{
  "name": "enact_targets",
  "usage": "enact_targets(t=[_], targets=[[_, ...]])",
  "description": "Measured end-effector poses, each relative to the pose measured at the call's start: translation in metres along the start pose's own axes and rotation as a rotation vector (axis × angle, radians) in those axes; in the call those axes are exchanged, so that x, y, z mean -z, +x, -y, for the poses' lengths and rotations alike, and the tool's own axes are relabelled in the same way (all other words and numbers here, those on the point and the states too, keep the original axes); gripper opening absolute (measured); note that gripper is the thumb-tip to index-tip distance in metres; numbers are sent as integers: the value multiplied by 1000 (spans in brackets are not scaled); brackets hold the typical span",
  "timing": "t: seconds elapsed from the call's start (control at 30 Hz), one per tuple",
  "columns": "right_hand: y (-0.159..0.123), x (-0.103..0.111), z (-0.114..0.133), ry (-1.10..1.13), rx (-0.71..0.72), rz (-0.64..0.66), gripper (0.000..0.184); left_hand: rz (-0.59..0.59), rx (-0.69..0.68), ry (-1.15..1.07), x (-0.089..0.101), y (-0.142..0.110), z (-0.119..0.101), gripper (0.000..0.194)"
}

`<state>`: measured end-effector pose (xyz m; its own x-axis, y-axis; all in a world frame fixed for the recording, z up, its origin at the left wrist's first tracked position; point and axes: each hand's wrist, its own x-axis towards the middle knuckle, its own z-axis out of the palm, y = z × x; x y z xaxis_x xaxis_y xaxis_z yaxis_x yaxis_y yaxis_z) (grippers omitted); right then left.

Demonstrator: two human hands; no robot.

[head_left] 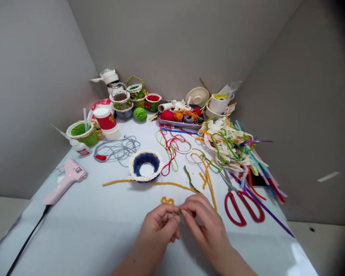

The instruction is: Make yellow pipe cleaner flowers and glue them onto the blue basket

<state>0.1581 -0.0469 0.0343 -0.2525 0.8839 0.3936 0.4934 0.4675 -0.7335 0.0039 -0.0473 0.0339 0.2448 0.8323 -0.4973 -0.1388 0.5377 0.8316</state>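
My left hand [160, 227] and my right hand [204, 222] meet at the front middle of the table. Between their pinched fingertips is a small piece of green yarn [179, 212], mostly hidden by the fingers. Just beyond the left fingertips lies a looped bit of yellow yarn [167, 200]. A dark green length of yarn [190, 178] rests past the right hand, touching a long yellow strand [172, 184]. Farther off stands a small blue woven basket [146, 165] with a white lace rim. Red-handled scissors [241, 205] lie to the right of my right hand, blades part open.
At left are a pink glue gun [66, 180] with a black cord, a glue bottle [81, 148] and grey cord [117, 147]. Several decorated baskets [122, 100] and a tray of yarn balls [182, 124] stand at the back. Lace and yarn [225, 143] pile up at right.
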Motion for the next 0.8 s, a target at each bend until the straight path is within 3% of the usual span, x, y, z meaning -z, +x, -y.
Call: enact_targets(t=[0.33,0.53,0.6,0.73,0.8], targets=[[-6,-7,4,-262,186,7,16,-30,36,97,1,-2,3,18],[0,5,4,-240,226,204,17,-13,68,62,4,-4,-3,12],[5,7,3,-60,135,209,16,-7,74,-14,6,-4,-5,13],[14,4,-2,388,-219,182,2,36,60,-160,9,-2,-7,22],[16,1,-6,516,-299,188,5,74,64,-185,9,0,-6,26]])
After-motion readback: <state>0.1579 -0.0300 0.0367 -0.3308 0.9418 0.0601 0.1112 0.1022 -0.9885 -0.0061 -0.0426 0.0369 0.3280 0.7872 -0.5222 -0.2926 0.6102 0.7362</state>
